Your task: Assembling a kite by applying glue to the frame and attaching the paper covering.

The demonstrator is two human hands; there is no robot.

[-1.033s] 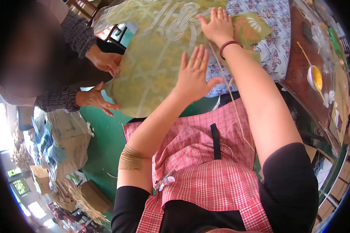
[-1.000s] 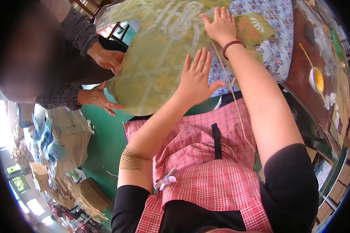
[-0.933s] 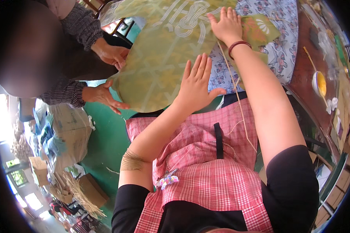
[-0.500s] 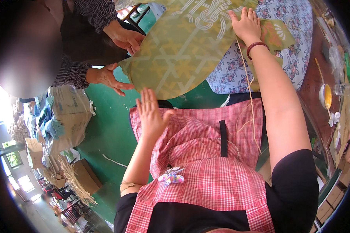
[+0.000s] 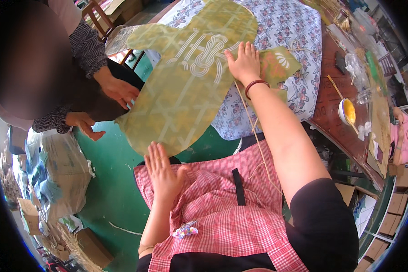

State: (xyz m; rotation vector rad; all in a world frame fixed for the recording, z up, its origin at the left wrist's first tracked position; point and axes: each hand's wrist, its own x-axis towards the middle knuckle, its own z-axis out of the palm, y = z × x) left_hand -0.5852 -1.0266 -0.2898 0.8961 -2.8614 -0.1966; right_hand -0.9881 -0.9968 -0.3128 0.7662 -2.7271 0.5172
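The right hand (image 5: pixel 245 63) lies flat and open, palm down and fingers spread, pressing on the large green sheet (image 5: pixel 186 86) near its right edge, at about 1 o'clock in the view. A dark red band (image 5: pixel 255 84) circles the wrist just below it. At 3 o'clock from this hand lies a smaller green piece (image 5: pixel 279 65) with a pale shell-like mark, touching the hand's side. Thin straw-coloured strands (image 5: pixel 254 131) run from under the hand down along the forearm to the lap.

The left hand (image 5: pixel 162 171) is open too, fingers straight and together, holding nothing; it hovers just below the sheet's lower edge, at about 7 o'clock from the sheet's middle, above a pink checked apron (image 5: pixel 222 213).

The green sheet bears a pale woven lattice and a white looped knot pattern, and it rests on a table covered by a blue flowered cloth (image 5: pixel 299 41), with its lower left part hanging past the table edge over the green floor (image 5: pixel 109 190).

At 9 o'clock, another person's two hands (image 5: pixel 118 88) meet the sheet's left edge. At 3 o'clock, on bare wood, stands a small bowl of yellow paste (image 5: pixel 347 111) with a stick in it.
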